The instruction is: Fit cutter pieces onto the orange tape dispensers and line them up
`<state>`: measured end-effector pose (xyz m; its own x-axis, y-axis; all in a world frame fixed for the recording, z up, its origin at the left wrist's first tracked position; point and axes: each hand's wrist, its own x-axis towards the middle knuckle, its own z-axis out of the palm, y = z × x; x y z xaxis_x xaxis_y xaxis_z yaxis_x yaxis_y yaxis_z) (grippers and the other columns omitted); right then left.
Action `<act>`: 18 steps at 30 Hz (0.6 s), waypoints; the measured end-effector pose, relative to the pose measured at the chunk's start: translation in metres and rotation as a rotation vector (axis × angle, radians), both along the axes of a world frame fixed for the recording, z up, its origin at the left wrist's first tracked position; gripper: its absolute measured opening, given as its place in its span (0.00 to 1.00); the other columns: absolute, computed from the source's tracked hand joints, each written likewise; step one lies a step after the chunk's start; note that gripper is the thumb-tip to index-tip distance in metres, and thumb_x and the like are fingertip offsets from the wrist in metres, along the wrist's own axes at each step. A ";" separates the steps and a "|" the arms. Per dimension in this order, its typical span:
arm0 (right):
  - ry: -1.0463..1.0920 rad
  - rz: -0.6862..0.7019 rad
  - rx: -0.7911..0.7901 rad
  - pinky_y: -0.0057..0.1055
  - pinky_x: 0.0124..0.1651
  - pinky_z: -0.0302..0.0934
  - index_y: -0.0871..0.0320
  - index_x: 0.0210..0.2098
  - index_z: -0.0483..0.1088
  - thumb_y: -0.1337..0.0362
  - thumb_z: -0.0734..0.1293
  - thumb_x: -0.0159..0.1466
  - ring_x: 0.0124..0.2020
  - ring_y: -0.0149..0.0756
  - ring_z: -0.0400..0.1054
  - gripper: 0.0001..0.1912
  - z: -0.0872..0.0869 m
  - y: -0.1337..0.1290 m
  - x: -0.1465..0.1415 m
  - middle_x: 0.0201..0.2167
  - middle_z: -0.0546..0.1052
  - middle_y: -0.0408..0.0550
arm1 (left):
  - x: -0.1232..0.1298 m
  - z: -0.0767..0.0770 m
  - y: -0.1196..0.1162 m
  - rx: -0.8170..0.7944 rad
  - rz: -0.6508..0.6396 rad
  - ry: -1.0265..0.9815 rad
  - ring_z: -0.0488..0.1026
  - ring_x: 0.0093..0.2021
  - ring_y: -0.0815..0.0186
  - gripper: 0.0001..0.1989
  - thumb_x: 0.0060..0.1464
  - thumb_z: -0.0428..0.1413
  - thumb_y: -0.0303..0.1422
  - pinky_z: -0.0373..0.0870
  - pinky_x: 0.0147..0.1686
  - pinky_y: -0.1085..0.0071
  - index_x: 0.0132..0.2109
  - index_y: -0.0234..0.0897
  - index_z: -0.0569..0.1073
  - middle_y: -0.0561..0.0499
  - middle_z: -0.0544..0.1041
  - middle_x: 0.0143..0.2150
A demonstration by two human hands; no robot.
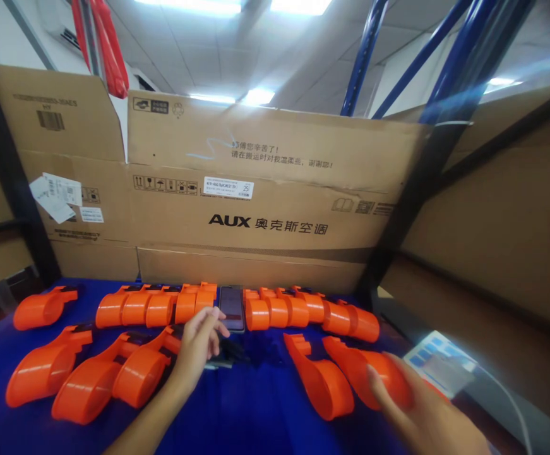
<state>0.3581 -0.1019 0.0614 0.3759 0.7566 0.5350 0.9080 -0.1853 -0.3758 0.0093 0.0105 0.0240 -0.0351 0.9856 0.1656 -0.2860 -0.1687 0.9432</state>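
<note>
Orange cup (358, 370), gripped by the right hand (424, 414), sits near the tabletop edge (390, 342), the left hand (202, 336) loosely open.

We take this for a workshop or storeroom: blue metal uprights (364, 57) stand by printed AUX cardboard (170, 221) set up like a wall, many matching orange plastic parts (161, 311) sit in rows across a blue surface (256, 411), and bright strip lights (298, 5) shine above us from a panelled ceiling (175, 50)
</note>
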 end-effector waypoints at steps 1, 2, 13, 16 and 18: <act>-0.003 0.023 -0.052 0.47 0.28 0.69 0.49 0.49 0.77 0.37 0.62 0.59 0.30 0.60 0.79 0.30 -0.004 0.000 -0.001 0.33 0.84 0.60 | 0.000 -0.001 0.000 -0.003 -0.004 0.008 0.63 0.12 0.74 0.26 0.54 0.58 0.56 0.49 0.11 0.78 0.40 0.35 0.74 0.49 0.79 0.26; -0.006 0.044 -0.096 0.48 0.29 0.71 0.52 0.51 0.76 0.36 0.61 0.59 0.33 0.60 0.80 0.33 -0.007 0.001 -0.003 0.36 0.84 0.60 | 0.000 -0.001 0.001 -0.004 -0.008 0.017 0.63 0.12 0.74 0.26 0.54 0.58 0.56 0.49 0.11 0.78 0.40 0.35 0.74 0.49 0.79 0.26; -0.165 0.061 -0.091 0.45 0.38 0.71 0.59 0.52 0.74 0.43 0.59 0.66 0.40 0.56 0.78 0.29 0.010 0.021 -0.023 0.41 0.82 0.59 | -0.001 -0.005 0.000 0.023 -0.036 0.081 0.63 0.13 0.74 0.22 0.55 0.59 0.52 0.50 0.12 0.78 0.39 0.35 0.75 0.50 0.79 0.26; -0.340 0.219 -0.107 0.49 0.46 0.67 0.59 0.56 0.73 0.52 0.59 0.68 0.48 0.58 0.73 0.24 0.034 0.053 -0.022 0.47 0.81 0.60 | 0.000 -0.007 0.000 0.024 -0.042 0.089 0.63 0.13 0.74 0.22 0.55 0.59 0.52 0.50 0.11 0.78 0.40 0.35 0.75 0.50 0.79 0.27; -0.397 0.326 -0.164 0.49 0.49 0.64 0.58 0.61 0.70 0.59 0.61 0.66 0.51 0.58 0.71 0.25 0.045 0.081 -0.019 0.53 0.78 0.60 | 0.000 -0.009 0.000 0.018 -0.047 0.092 0.63 0.13 0.74 0.22 0.56 0.58 0.52 0.50 0.11 0.78 0.40 0.35 0.75 0.50 0.78 0.27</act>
